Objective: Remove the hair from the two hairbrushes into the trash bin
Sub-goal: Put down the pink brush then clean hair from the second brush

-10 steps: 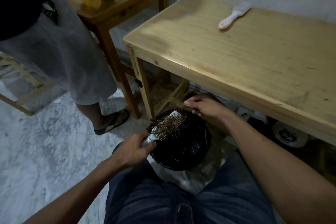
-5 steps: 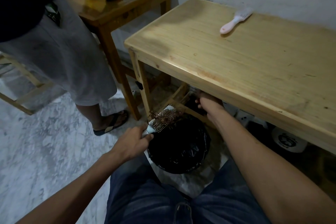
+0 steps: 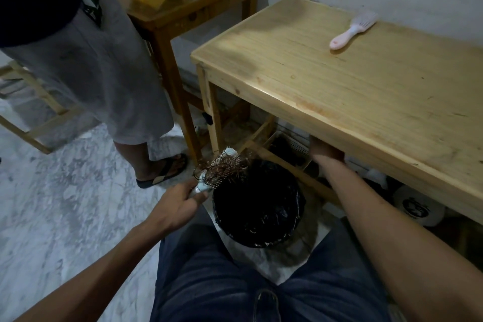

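Observation:
My left hand (image 3: 177, 204) grips the handle of a white hairbrush (image 3: 222, 168) tangled with brown hair, holding it over the left rim of the trash bin (image 3: 257, 204), which is lined with a black bag and stands on the floor between my knees. My right hand (image 3: 325, 150) reaches under the light wooden table (image 3: 352, 91); its fingers are hidden by the table edge. A second, pink hairbrush (image 3: 351, 31) lies on the far side of that table near the wall.
Another person in grey shorts and sandals (image 3: 99, 73) stands at the left beside a darker wooden table (image 3: 188, 0) holding small items. A wooden frame (image 3: 34, 117) rests on the marble floor. Round white objects (image 3: 418, 208) sit under the light table.
My right hand has moved from the bin's far rim up and away under the table edge. The hairy brush has shifted slightly left over the bin.

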A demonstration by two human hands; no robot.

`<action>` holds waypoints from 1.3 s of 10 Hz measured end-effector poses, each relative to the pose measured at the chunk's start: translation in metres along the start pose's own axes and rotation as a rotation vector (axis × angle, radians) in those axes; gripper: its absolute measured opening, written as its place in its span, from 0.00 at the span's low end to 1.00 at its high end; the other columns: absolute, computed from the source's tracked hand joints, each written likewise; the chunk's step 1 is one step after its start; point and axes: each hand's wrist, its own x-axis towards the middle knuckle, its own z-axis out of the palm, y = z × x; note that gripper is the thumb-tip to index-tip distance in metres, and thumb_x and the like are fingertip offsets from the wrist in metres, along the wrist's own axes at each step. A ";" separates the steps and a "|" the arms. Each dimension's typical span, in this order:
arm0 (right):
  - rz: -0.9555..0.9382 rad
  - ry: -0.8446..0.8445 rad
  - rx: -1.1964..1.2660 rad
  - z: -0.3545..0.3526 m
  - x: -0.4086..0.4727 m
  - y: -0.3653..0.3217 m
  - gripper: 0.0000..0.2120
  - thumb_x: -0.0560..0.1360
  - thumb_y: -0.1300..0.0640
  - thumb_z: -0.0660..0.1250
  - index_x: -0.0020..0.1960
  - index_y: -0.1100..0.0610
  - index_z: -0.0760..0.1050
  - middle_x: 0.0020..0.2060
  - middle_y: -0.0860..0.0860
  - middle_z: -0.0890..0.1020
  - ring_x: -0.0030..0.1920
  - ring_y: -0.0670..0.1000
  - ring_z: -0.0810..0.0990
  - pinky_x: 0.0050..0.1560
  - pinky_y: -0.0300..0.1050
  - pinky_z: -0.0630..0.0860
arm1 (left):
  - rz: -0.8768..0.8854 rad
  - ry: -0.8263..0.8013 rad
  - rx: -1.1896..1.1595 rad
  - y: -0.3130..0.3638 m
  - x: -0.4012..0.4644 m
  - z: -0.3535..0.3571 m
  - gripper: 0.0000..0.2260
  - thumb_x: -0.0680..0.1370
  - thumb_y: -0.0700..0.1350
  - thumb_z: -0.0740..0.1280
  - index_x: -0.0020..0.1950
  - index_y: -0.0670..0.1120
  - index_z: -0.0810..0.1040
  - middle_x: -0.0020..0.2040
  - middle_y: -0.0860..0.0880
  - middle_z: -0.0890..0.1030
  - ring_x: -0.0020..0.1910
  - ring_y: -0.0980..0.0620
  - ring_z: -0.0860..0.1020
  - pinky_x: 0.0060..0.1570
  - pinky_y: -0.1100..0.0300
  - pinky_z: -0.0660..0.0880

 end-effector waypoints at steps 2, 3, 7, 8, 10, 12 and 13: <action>-0.084 0.224 -0.522 0.006 0.019 0.028 0.09 0.82 0.57 0.61 0.56 0.59 0.78 0.53 0.59 0.80 0.58 0.60 0.80 0.50 0.45 0.72 | -0.021 0.052 -0.215 0.013 0.000 -0.007 0.15 0.81 0.47 0.68 0.35 0.51 0.71 0.29 0.54 0.73 0.28 0.52 0.71 0.33 0.53 0.67; -0.168 0.293 -0.889 0.007 0.018 0.051 0.12 0.81 0.62 0.60 0.58 0.62 0.79 0.55 0.60 0.81 0.55 0.61 0.82 0.47 0.46 0.75 | -0.046 0.112 -0.333 0.015 0.001 -0.022 0.16 0.78 0.52 0.68 0.42 0.40 0.71 0.34 0.44 0.71 0.27 0.48 0.69 0.30 0.50 0.67; -0.142 -0.036 -0.451 0.028 0.024 0.022 0.12 0.79 0.46 0.69 0.52 0.55 0.79 0.40 0.50 0.79 0.41 0.49 0.76 0.45 0.48 0.71 | 0.042 0.090 -0.131 0.034 0.004 0.002 0.13 0.81 0.49 0.67 0.38 0.49 0.72 0.33 0.50 0.75 0.33 0.49 0.73 0.34 0.53 0.66; -0.160 -0.112 -0.297 0.029 0.024 0.010 0.11 0.81 0.52 0.67 0.60 0.54 0.81 0.45 0.51 0.82 0.42 0.47 0.77 0.43 0.44 0.73 | 0.030 0.094 -0.074 0.034 0.007 0.007 0.10 0.81 0.49 0.67 0.41 0.49 0.74 0.35 0.51 0.77 0.35 0.51 0.75 0.33 0.55 0.65; -0.199 -0.421 0.239 0.022 0.017 -0.003 0.16 0.82 0.58 0.64 0.68 0.52 0.76 0.64 0.54 0.80 0.48 0.50 0.81 0.38 0.38 0.77 | 0.025 0.086 -0.047 0.031 0.009 0.012 0.10 0.81 0.49 0.67 0.40 0.51 0.72 0.35 0.52 0.77 0.35 0.52 0.76 0.33 0.56 0.64; -0.211 -0.290 0.174 0.032 0.028 0.004 0.05 0.77 0.50 0.73 0.48 0.50 0.86 0.52 0.53 0.86 0.47 0.50 0.81 0.42 0.42 0.75 | 0.016 0.084 -0.043 0.031 0.006 0.012 0.10 0.81 0.48 0.67 0.40 0.51 0.72 0.35 0.52 0.77 0.34 0.53 0.75 0.32 0.57 0.65; -0.152 -0.162 0.291 0.028 0.034 0.011 0.07 0.78 0.51 0.73 0.47 0.52 0.87 0.52 0.56 0.87 0.45 0.49 0.81 0.43 0.42 0.76 | -0.021 0.093 -0.134 0.025 0.005 0.008 0.12 0.81 0.48 0.66 0.39 0.50 0.71 0.33 0.52 0.75 0.33 0.50 0.75 0.33 0.54 0.70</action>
